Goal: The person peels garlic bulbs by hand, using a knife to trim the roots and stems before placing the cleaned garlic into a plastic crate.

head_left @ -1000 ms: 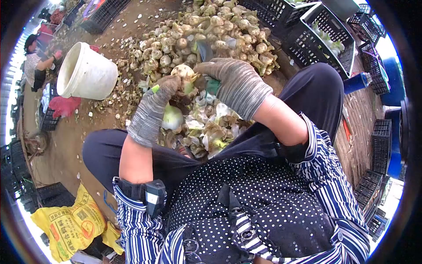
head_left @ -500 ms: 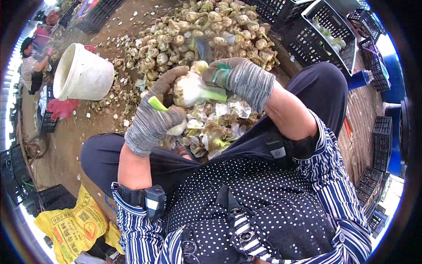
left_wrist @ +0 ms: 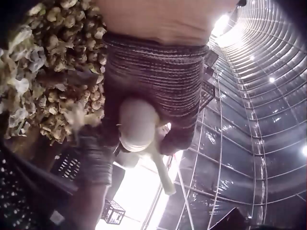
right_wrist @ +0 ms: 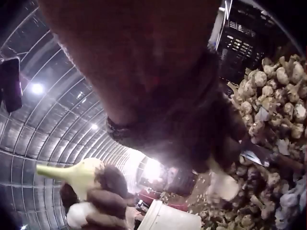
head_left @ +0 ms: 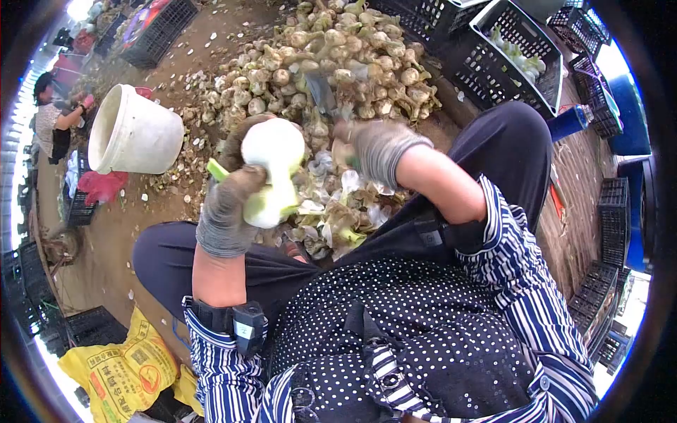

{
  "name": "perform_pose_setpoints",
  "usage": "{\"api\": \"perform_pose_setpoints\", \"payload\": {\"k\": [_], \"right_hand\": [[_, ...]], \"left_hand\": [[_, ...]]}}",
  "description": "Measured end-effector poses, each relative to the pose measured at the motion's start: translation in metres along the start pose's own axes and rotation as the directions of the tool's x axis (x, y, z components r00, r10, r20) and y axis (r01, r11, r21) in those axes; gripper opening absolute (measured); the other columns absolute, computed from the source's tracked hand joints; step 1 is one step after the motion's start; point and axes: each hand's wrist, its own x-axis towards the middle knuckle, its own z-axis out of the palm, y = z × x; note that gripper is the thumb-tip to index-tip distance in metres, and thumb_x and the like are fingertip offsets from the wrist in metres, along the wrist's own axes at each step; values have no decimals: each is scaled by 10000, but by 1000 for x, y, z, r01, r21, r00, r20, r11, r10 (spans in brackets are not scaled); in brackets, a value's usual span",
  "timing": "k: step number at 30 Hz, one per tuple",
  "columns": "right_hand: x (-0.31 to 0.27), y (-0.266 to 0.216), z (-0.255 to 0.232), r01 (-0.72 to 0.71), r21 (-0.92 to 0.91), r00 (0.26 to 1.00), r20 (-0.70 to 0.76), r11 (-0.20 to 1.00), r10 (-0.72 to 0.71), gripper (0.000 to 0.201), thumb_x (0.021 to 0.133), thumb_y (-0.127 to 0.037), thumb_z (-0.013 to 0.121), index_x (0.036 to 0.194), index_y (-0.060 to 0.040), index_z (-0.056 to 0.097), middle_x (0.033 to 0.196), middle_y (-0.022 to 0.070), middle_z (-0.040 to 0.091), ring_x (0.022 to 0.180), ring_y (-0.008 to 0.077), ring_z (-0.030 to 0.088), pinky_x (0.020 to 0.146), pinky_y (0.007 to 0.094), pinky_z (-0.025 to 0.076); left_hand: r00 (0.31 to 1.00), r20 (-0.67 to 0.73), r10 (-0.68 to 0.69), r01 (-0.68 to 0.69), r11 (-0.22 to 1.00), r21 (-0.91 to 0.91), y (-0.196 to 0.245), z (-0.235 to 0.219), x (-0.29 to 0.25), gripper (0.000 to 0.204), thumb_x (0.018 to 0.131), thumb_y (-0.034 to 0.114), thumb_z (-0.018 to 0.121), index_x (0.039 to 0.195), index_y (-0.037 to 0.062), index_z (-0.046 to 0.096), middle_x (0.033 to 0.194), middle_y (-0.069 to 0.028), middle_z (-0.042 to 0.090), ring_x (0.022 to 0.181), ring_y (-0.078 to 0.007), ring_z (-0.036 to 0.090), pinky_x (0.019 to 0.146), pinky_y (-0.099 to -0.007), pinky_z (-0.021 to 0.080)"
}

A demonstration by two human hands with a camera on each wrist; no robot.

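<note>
Gloved fingers of my left hand (head_left: 229, 204) grip a smooth white bulb (head_left: 273, 146) and a second pale bulb (head_left: 262, 208) below it; a green stem (head_left: 217, 170) sticks out beside the thumb. In the left wrist view the hand (left_wrist: 153, 81) curls around a bulb (left_wrist: 137, 124). My gloved right hand (head_left: 381, 148), blurred and apart from the bulbs, pinches a pale piece (right_wrist: 223, 184), seen in the right wrist view; what it is I cannot tell. A dark upright blade-like thing (head_left: 321, 92) stands between the hands and the pile.
A heap of unpeeled bulbs (head_left: 331, 42) lies ahead, with loose skins (head_left: 338, 204) between the legs. A white bucket (head_left: 148, 134) lies tilted at the left. Black crates (head_left: 486, 70) stand at the right, a yellow sack (head_left: 123, 370) at lower left. Another person (head_left: 53, 120) sits far left.
The bulb, brown-skinned on top a second ago, now shows smooth and white in my left hand, which has moved left. My right hand has come away from it to the right.
</note>
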Motion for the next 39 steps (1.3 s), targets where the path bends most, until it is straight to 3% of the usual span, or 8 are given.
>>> {"api": "perform_pose_setpoints", "payload": {"k": [3,6,9,11,16,30,35,39], "right_hand": [[-5,10,12,465,-98,875,-102,880,-474,329,865,-311,515,1130,-123,564,995,153,620,920,337,599,816,390,468],[-13,-3,-4,363,-22,929,85,931,-360,348,834,-340,578,1099,-114,583,976,149,613,912,325,594,797,389,472],[-39,-22,-17,337,-87,933,-100,937,-345,403,794,-389,630,1072,-99,592,998,150,605,904,322,595,784,390,477],[-39,-24,-16,511,-42,715,-533,859,-452,394,759,-319,677,1075,-101,588,989,148,596,845,314,607,739,375,495],[-39,-25,-14,667,-94,537,-628,740,-564,292,761,-205,659,1025,-99,596,946,133,604,828,301,608,696,377,496],[-45,-29,-19,552,-172,716,-404,816,-570,185,748,-207,592,863,-64,618,819,127,601,800,299,611,708,408,477],[-37,-20,-22,718,253,608,-681,648,-407,189,738,-148,616,890,-37,622,738,135,617,684,246,607,654,335,491],[-46,-12,-34,594,587,789,-560,551,-254,202,786,-176,634,862,11,622,716,25,608,671,73,547,619,239,472]], "left_hand": [[997,38,-65,69,988,-138,9,-19,-1,720,739,362,699,1297,43,376,1164,-230,502,854,-272,620,577,-349,588],[994,-64,-86,70,972,-226,12,-16,-1,689,721,316,713,1274,35,414,1044,-175,581,749,-236,647,582,-335,591],[997,43,-70,76,987,-142,5,-21,5,675,739,347,693,1272,38,419,1045,-161,582,764,-224,640,598,-328,587],[991,-93,-98,89,991,-102,6,-13,-1,641,749,342,672,1262,41,433,1051,-145,581,784,-208,630,605,-309,578],[989,-41,-145,149,981,123,3,-10,3,684,764,401,641,1277,19,400,1115,-136,562,882,-200,606,684,-328,548],[955,-177,-239,199,955,-219,-5,-15,14,517,841,420,553,1201,56,478,1015,-124,602,818,-217,622,618,-338,551],[950,-230,-213,129,934,-333,-11,-12,12,594,796,375,635,1223,10,444,1069,-168,577,857,-247,616,732,-365,554],[965,180,-191,242,912,-332,0,1,10,739,711,384,697,1273,14,393,995,-168,571,701,-206,602,591,-334,570]]}}
